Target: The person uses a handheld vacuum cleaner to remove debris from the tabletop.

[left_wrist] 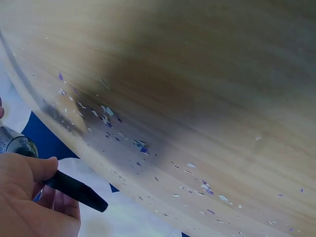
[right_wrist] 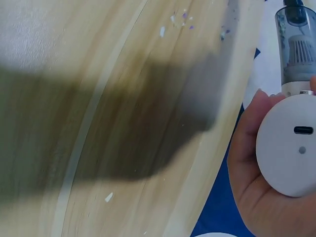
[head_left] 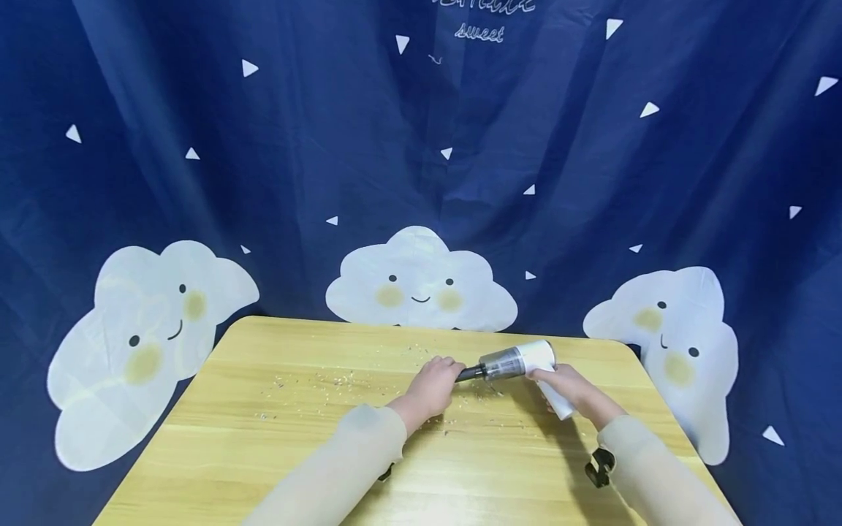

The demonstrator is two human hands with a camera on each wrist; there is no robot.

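You hold the small vacuum (head_left: 520,361) above the counter (head_left: 263,438), right hand (head_left: 569,387) gripping its white body, left hand (head_left: 430,387) pinching the black nozzle (left_wrist: 74,190), seemingly seating it; next, likely aim at the scraps (head_left: 335,380).

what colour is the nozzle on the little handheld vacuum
Black; the nozzle shows best in the left wrist view, held by the left hand.
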